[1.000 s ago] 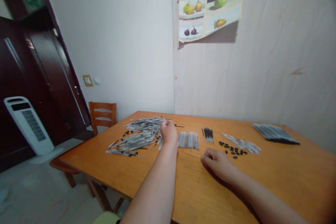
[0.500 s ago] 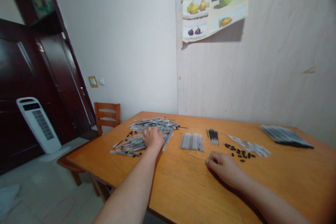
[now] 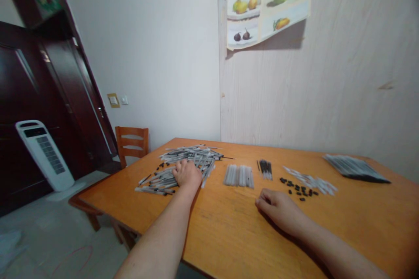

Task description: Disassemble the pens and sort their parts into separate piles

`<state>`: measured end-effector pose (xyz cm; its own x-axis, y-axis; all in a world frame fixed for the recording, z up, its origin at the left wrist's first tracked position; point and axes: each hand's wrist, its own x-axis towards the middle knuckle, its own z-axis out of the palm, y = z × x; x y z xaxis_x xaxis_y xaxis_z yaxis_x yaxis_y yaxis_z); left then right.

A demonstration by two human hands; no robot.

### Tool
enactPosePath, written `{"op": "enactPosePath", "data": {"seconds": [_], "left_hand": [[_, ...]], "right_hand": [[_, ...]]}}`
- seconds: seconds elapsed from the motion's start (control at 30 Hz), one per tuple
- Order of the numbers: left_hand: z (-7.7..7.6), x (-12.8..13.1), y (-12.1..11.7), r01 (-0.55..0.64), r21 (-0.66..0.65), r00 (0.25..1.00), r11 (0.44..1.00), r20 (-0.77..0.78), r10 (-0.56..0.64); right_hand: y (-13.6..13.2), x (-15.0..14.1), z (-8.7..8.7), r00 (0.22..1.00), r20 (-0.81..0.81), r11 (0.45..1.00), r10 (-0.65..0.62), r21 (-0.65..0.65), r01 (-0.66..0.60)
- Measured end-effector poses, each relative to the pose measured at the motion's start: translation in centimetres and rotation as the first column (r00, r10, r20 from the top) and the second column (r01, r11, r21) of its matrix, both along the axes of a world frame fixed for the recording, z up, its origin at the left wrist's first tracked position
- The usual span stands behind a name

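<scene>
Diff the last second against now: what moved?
Left hand slid leftward over the pen pile, away from the clear tubes; whether it grips a pen, I cannot tell. Right hand stayed curled on the table. Parts unmoved.

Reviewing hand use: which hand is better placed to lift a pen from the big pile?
Left. The left hand already rests on the pen pile; the right hand lies curled on the table, well apart from it.

Bare orange wooden table (image 3: 229, 231) lies near the row of clear plastic tubes (image 3: 238, 176); grey pen heap (image 3: 183, 163) blocks left.
</scene>
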<state>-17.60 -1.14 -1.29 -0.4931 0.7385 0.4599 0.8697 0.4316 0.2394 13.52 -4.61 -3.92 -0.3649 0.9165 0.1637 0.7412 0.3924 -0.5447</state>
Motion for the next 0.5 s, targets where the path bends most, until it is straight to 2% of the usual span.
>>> {"op": "enactPosePath", "data": {"seconds": [0.23, 0.4, 0.5], "left_hand": [[-0.17, -0.02, -0.17, -0.028, -0.039, 0.997, 0.999, -0.076, 0.025], [0.02, -0.04, -0.23, -0.024, -0.052, 0.999, 0.998, -0.044, 0.021], [0.37, -0.06, -0.51, -0.029, -0.016, 0.999, 0.999, -0.02, 0.029]], "right_hand": [[-0.18, -0.1, 0.29, 1.0, -0.006, 1.0, 0.0, -0.008, 0.0], [-0.01, 0.0, 0.09, 1.0, -0.027, 1.0, 0.007, -0.006, -0.007], [0.09, 0.01, 0.02, 1.0, -0.021, 1.0, 0.005, -0.003, -0.005]]}}
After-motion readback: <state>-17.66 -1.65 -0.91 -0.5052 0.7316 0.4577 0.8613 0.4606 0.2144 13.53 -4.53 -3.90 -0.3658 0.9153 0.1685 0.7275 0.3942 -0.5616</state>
